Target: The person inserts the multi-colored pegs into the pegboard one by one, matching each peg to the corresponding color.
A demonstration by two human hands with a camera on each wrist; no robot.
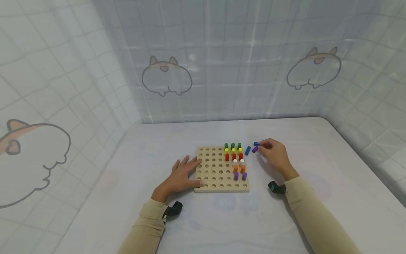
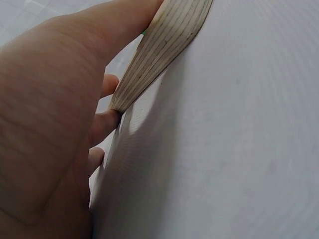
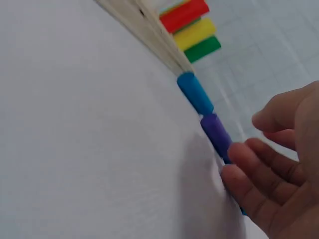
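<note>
A wooden pegboard [image 1: 215, 171] lies flat on the table, with green, yellow, red, white, orange and purple pegs [image 1: 234, 160] standing in its right columns. My left hand [image 1: 182, 174] rests flat with straight fingers against the board's left edge [image 2: 164, 40]. Just right of the board lie a blue peg [image 1: 247, 150], a purple peg [image 1: 255, 149] and a second blue peg [image 1: 256, 143]. My right hand [image 1: 275, 152] hovers low over them, its loosely curled fingertips [image 3: 239, 159] touching the end of the purple peg [image 3: 216, 130]. The thumb stays apart. The blue peg [image 3: 195, 93] lies beside the board.
The white table [image 1: 222, 218] is ringed by a pale curtain with cartoon prints [image 1: 166, 76] at the back and sides. The table's right edge [image 1: 364, 158] drops away. Small black cameras sit on both wrists [image 1: 172, 209].
</note>
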